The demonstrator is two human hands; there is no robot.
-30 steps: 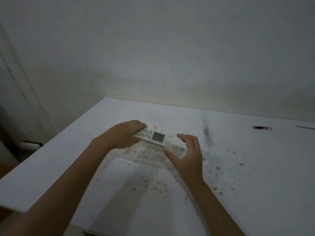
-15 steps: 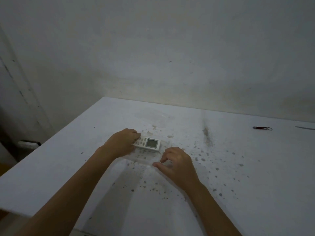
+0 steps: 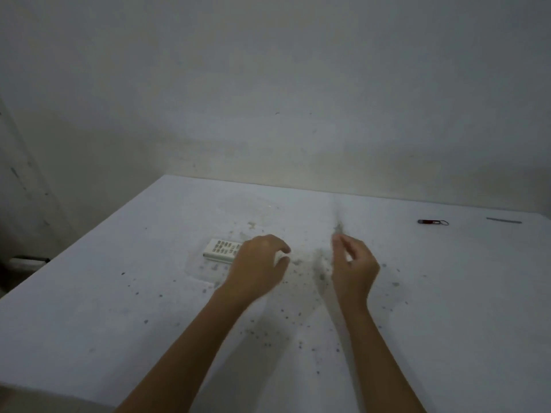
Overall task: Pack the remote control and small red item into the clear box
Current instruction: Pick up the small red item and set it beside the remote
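The white remote control (image 3: 221, 249) lies flat on the table, buttons up, inside the faint outline of the clear box (image 3: 199, 274), whose walls are barely visible. My left hand (image 3: 258, 265) hovers over the remote's right end and hides it; its fingers are curled and apart, gripping nothing. To its right, my right hand (image 3: 354, 263) is raised with loose fingers and is empty. The small red item (image 3: 431, 222), with a ring at one end, lies far right near the back of the table, well away from both hands.
The white table (image 3: 447, 308) is speckled with dark spots around my hands. A thin grey strip (image 3: 504, 220) lies beyond the red item at the far right. A wall stands behind the table, and the table's left edge drops to a dark floor.
My left hand lowered the remote into the clear box and let go of it. Both hands have since shifted right, and my right hand has lifted off the table.
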